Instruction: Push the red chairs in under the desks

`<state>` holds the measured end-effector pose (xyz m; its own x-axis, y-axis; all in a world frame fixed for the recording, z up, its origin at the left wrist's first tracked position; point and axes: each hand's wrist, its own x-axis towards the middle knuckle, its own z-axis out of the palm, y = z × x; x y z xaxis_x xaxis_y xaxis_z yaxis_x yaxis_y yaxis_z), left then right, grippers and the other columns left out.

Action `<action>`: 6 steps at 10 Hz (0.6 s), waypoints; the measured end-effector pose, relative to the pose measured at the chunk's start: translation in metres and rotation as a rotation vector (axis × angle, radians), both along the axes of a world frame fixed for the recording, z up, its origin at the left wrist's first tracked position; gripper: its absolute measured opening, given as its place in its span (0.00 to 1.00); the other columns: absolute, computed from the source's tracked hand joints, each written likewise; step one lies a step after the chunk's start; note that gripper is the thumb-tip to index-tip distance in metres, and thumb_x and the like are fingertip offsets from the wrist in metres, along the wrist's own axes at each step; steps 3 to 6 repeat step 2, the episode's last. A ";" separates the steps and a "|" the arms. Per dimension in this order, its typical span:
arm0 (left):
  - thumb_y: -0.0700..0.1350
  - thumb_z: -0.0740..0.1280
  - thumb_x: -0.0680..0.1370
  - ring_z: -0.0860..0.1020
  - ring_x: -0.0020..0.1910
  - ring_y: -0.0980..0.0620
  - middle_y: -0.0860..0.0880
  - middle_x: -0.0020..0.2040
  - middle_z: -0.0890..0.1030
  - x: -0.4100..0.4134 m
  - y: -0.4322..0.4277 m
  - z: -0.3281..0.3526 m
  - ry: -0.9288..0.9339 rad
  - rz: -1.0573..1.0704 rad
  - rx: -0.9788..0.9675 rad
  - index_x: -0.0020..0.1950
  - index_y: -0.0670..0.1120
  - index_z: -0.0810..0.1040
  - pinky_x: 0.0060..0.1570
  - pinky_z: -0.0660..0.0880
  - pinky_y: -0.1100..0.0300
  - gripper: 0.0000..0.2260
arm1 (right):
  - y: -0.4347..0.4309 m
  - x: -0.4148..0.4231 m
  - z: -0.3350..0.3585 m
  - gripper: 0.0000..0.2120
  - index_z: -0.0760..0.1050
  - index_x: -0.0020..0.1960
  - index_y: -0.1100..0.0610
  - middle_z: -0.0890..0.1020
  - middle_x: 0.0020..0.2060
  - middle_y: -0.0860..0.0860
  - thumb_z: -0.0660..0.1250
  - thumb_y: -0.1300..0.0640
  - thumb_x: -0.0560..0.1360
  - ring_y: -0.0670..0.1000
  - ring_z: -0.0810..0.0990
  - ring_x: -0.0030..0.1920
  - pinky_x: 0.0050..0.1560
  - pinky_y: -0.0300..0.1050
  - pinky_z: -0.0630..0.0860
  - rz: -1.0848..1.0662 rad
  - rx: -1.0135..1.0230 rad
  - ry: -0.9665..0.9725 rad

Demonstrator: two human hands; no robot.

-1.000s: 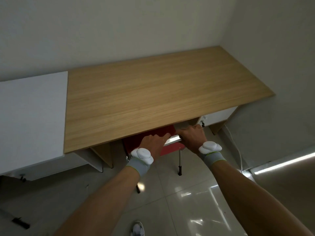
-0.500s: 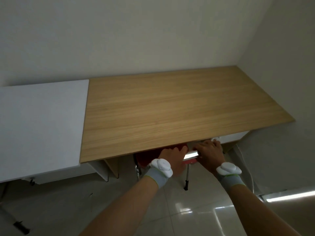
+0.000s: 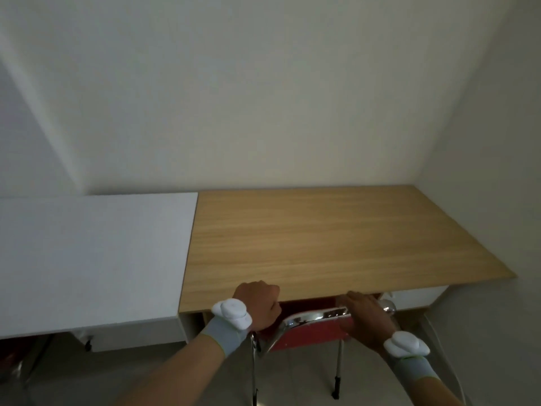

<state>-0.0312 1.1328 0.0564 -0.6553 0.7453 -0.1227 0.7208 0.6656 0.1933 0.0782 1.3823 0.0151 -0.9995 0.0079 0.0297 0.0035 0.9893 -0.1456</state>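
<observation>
Gripping red chair (image 3: 310, 332) backrest, left hand (image 3: 257, 306) fisted, right hand (image 3: 366, 317) grip clamped over rail

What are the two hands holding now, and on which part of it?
Both hold the red chair by its chrome backrest frame: the left hand at the left corner, the right hand over the right end of the top bar.

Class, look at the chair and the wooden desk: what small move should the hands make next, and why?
Probably one more short push forward. Both hands, left hand and right hand, rest on the chair back, whose chrome top rail and rear legs show in front of the desk edge, so it seems not fully in.
</observation>
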 end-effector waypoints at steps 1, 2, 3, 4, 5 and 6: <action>0.48 0.56 0.77 0.74 0.35 0.45 0.48 0.35 0.74 0.015 -0.036 0.024 0.022 0.069 0.038 0.42 0.45 0.72 0.36 0.71 0.55 0.09 | -0.025 0.006 0.022 0.08 0.75 0.52 0.53 0.80 0.47 0.50 0.66 0.54 0.73 0.54 0.78 0.47 0.48 0.46 0.68 0.032 0.005 0.036; 0.47 0.56 0.76 0.77 0.37 0.45 0.49 0.35 0.75 0.035 -0.069 0.046 0.058 0.130 0.109 0.42 0.45 0.73 0.35 0.69 0.57 0.09 | -0.051 0.012 0.041 0.05 0.75 0.50 0.51 0.81 0.44 0.49 0.64 0.55 0.74 0.53 0.79 0.45 0.48 0.47 0.70 0.059 0.011 0.084; 0.47 0.56 0.76 0.77 0.37 0.45 0.49 0.35 0.75 0.035 -0.069 0.046 0.058 0.130 0.109 0.42 0.45 0.73 0.35 0.69 0.57 0.09 | -0.051 0.012 0.041 0.05 0.75 0.50 0.51 0.81 0.44 0.49 0.64 0.55 0.74 0.53 0.79 0.45 0.48 0.47 0.70 0.059 0.011 0.084; 0.47 0.56 0.76 0.77 0.37 0.45 0.49 0.35 0.75 0.035 -0.069 0.046 0.058 0.130 0.109 0.42 0.45 0.73 0.35 0.69 0.57 0.09 | -0.051 0.012 0.041 0.05 0.75 0.50 0.51 0.81 0.44 0.49 0.64 0.55 0.74 0.53 0.79 0.45 0.48 0.47 0.70 0.059 0.011 0.084; 0.47 0.56 0.76 0.77 0.37 0.45 0.49 0.35 0.75 0.035 -0.069 0.046 0.058 0.130 0.109 0.42 0.45 0.73 0.35 0.69 0.57 0.09 | -0.051 0.012 0.041 0.05 0.75 0.50 0.51 0.81 0.44 0.49 0.64 0.55 0.74 0.53 0.79 0.45 0.48 0.47 0.70 0.059 0.011 0.084; 0.47 0.56 0.76 0.77 0.37 0.45 0.49 0.35 0.75 0.035 -0.069 0.046 0.058 0.130 0.109 0.42 0.45 0.73 0.35 0.69 0.57 0.09 | -0.051 0.012 0.041 0.05 0.75 0.50 0.51 0.81 0.44 0.49 0.64 0.55 0.74 0.53 0.79 0.45 0.48 0.47 0.70 0.059 0.011 0.084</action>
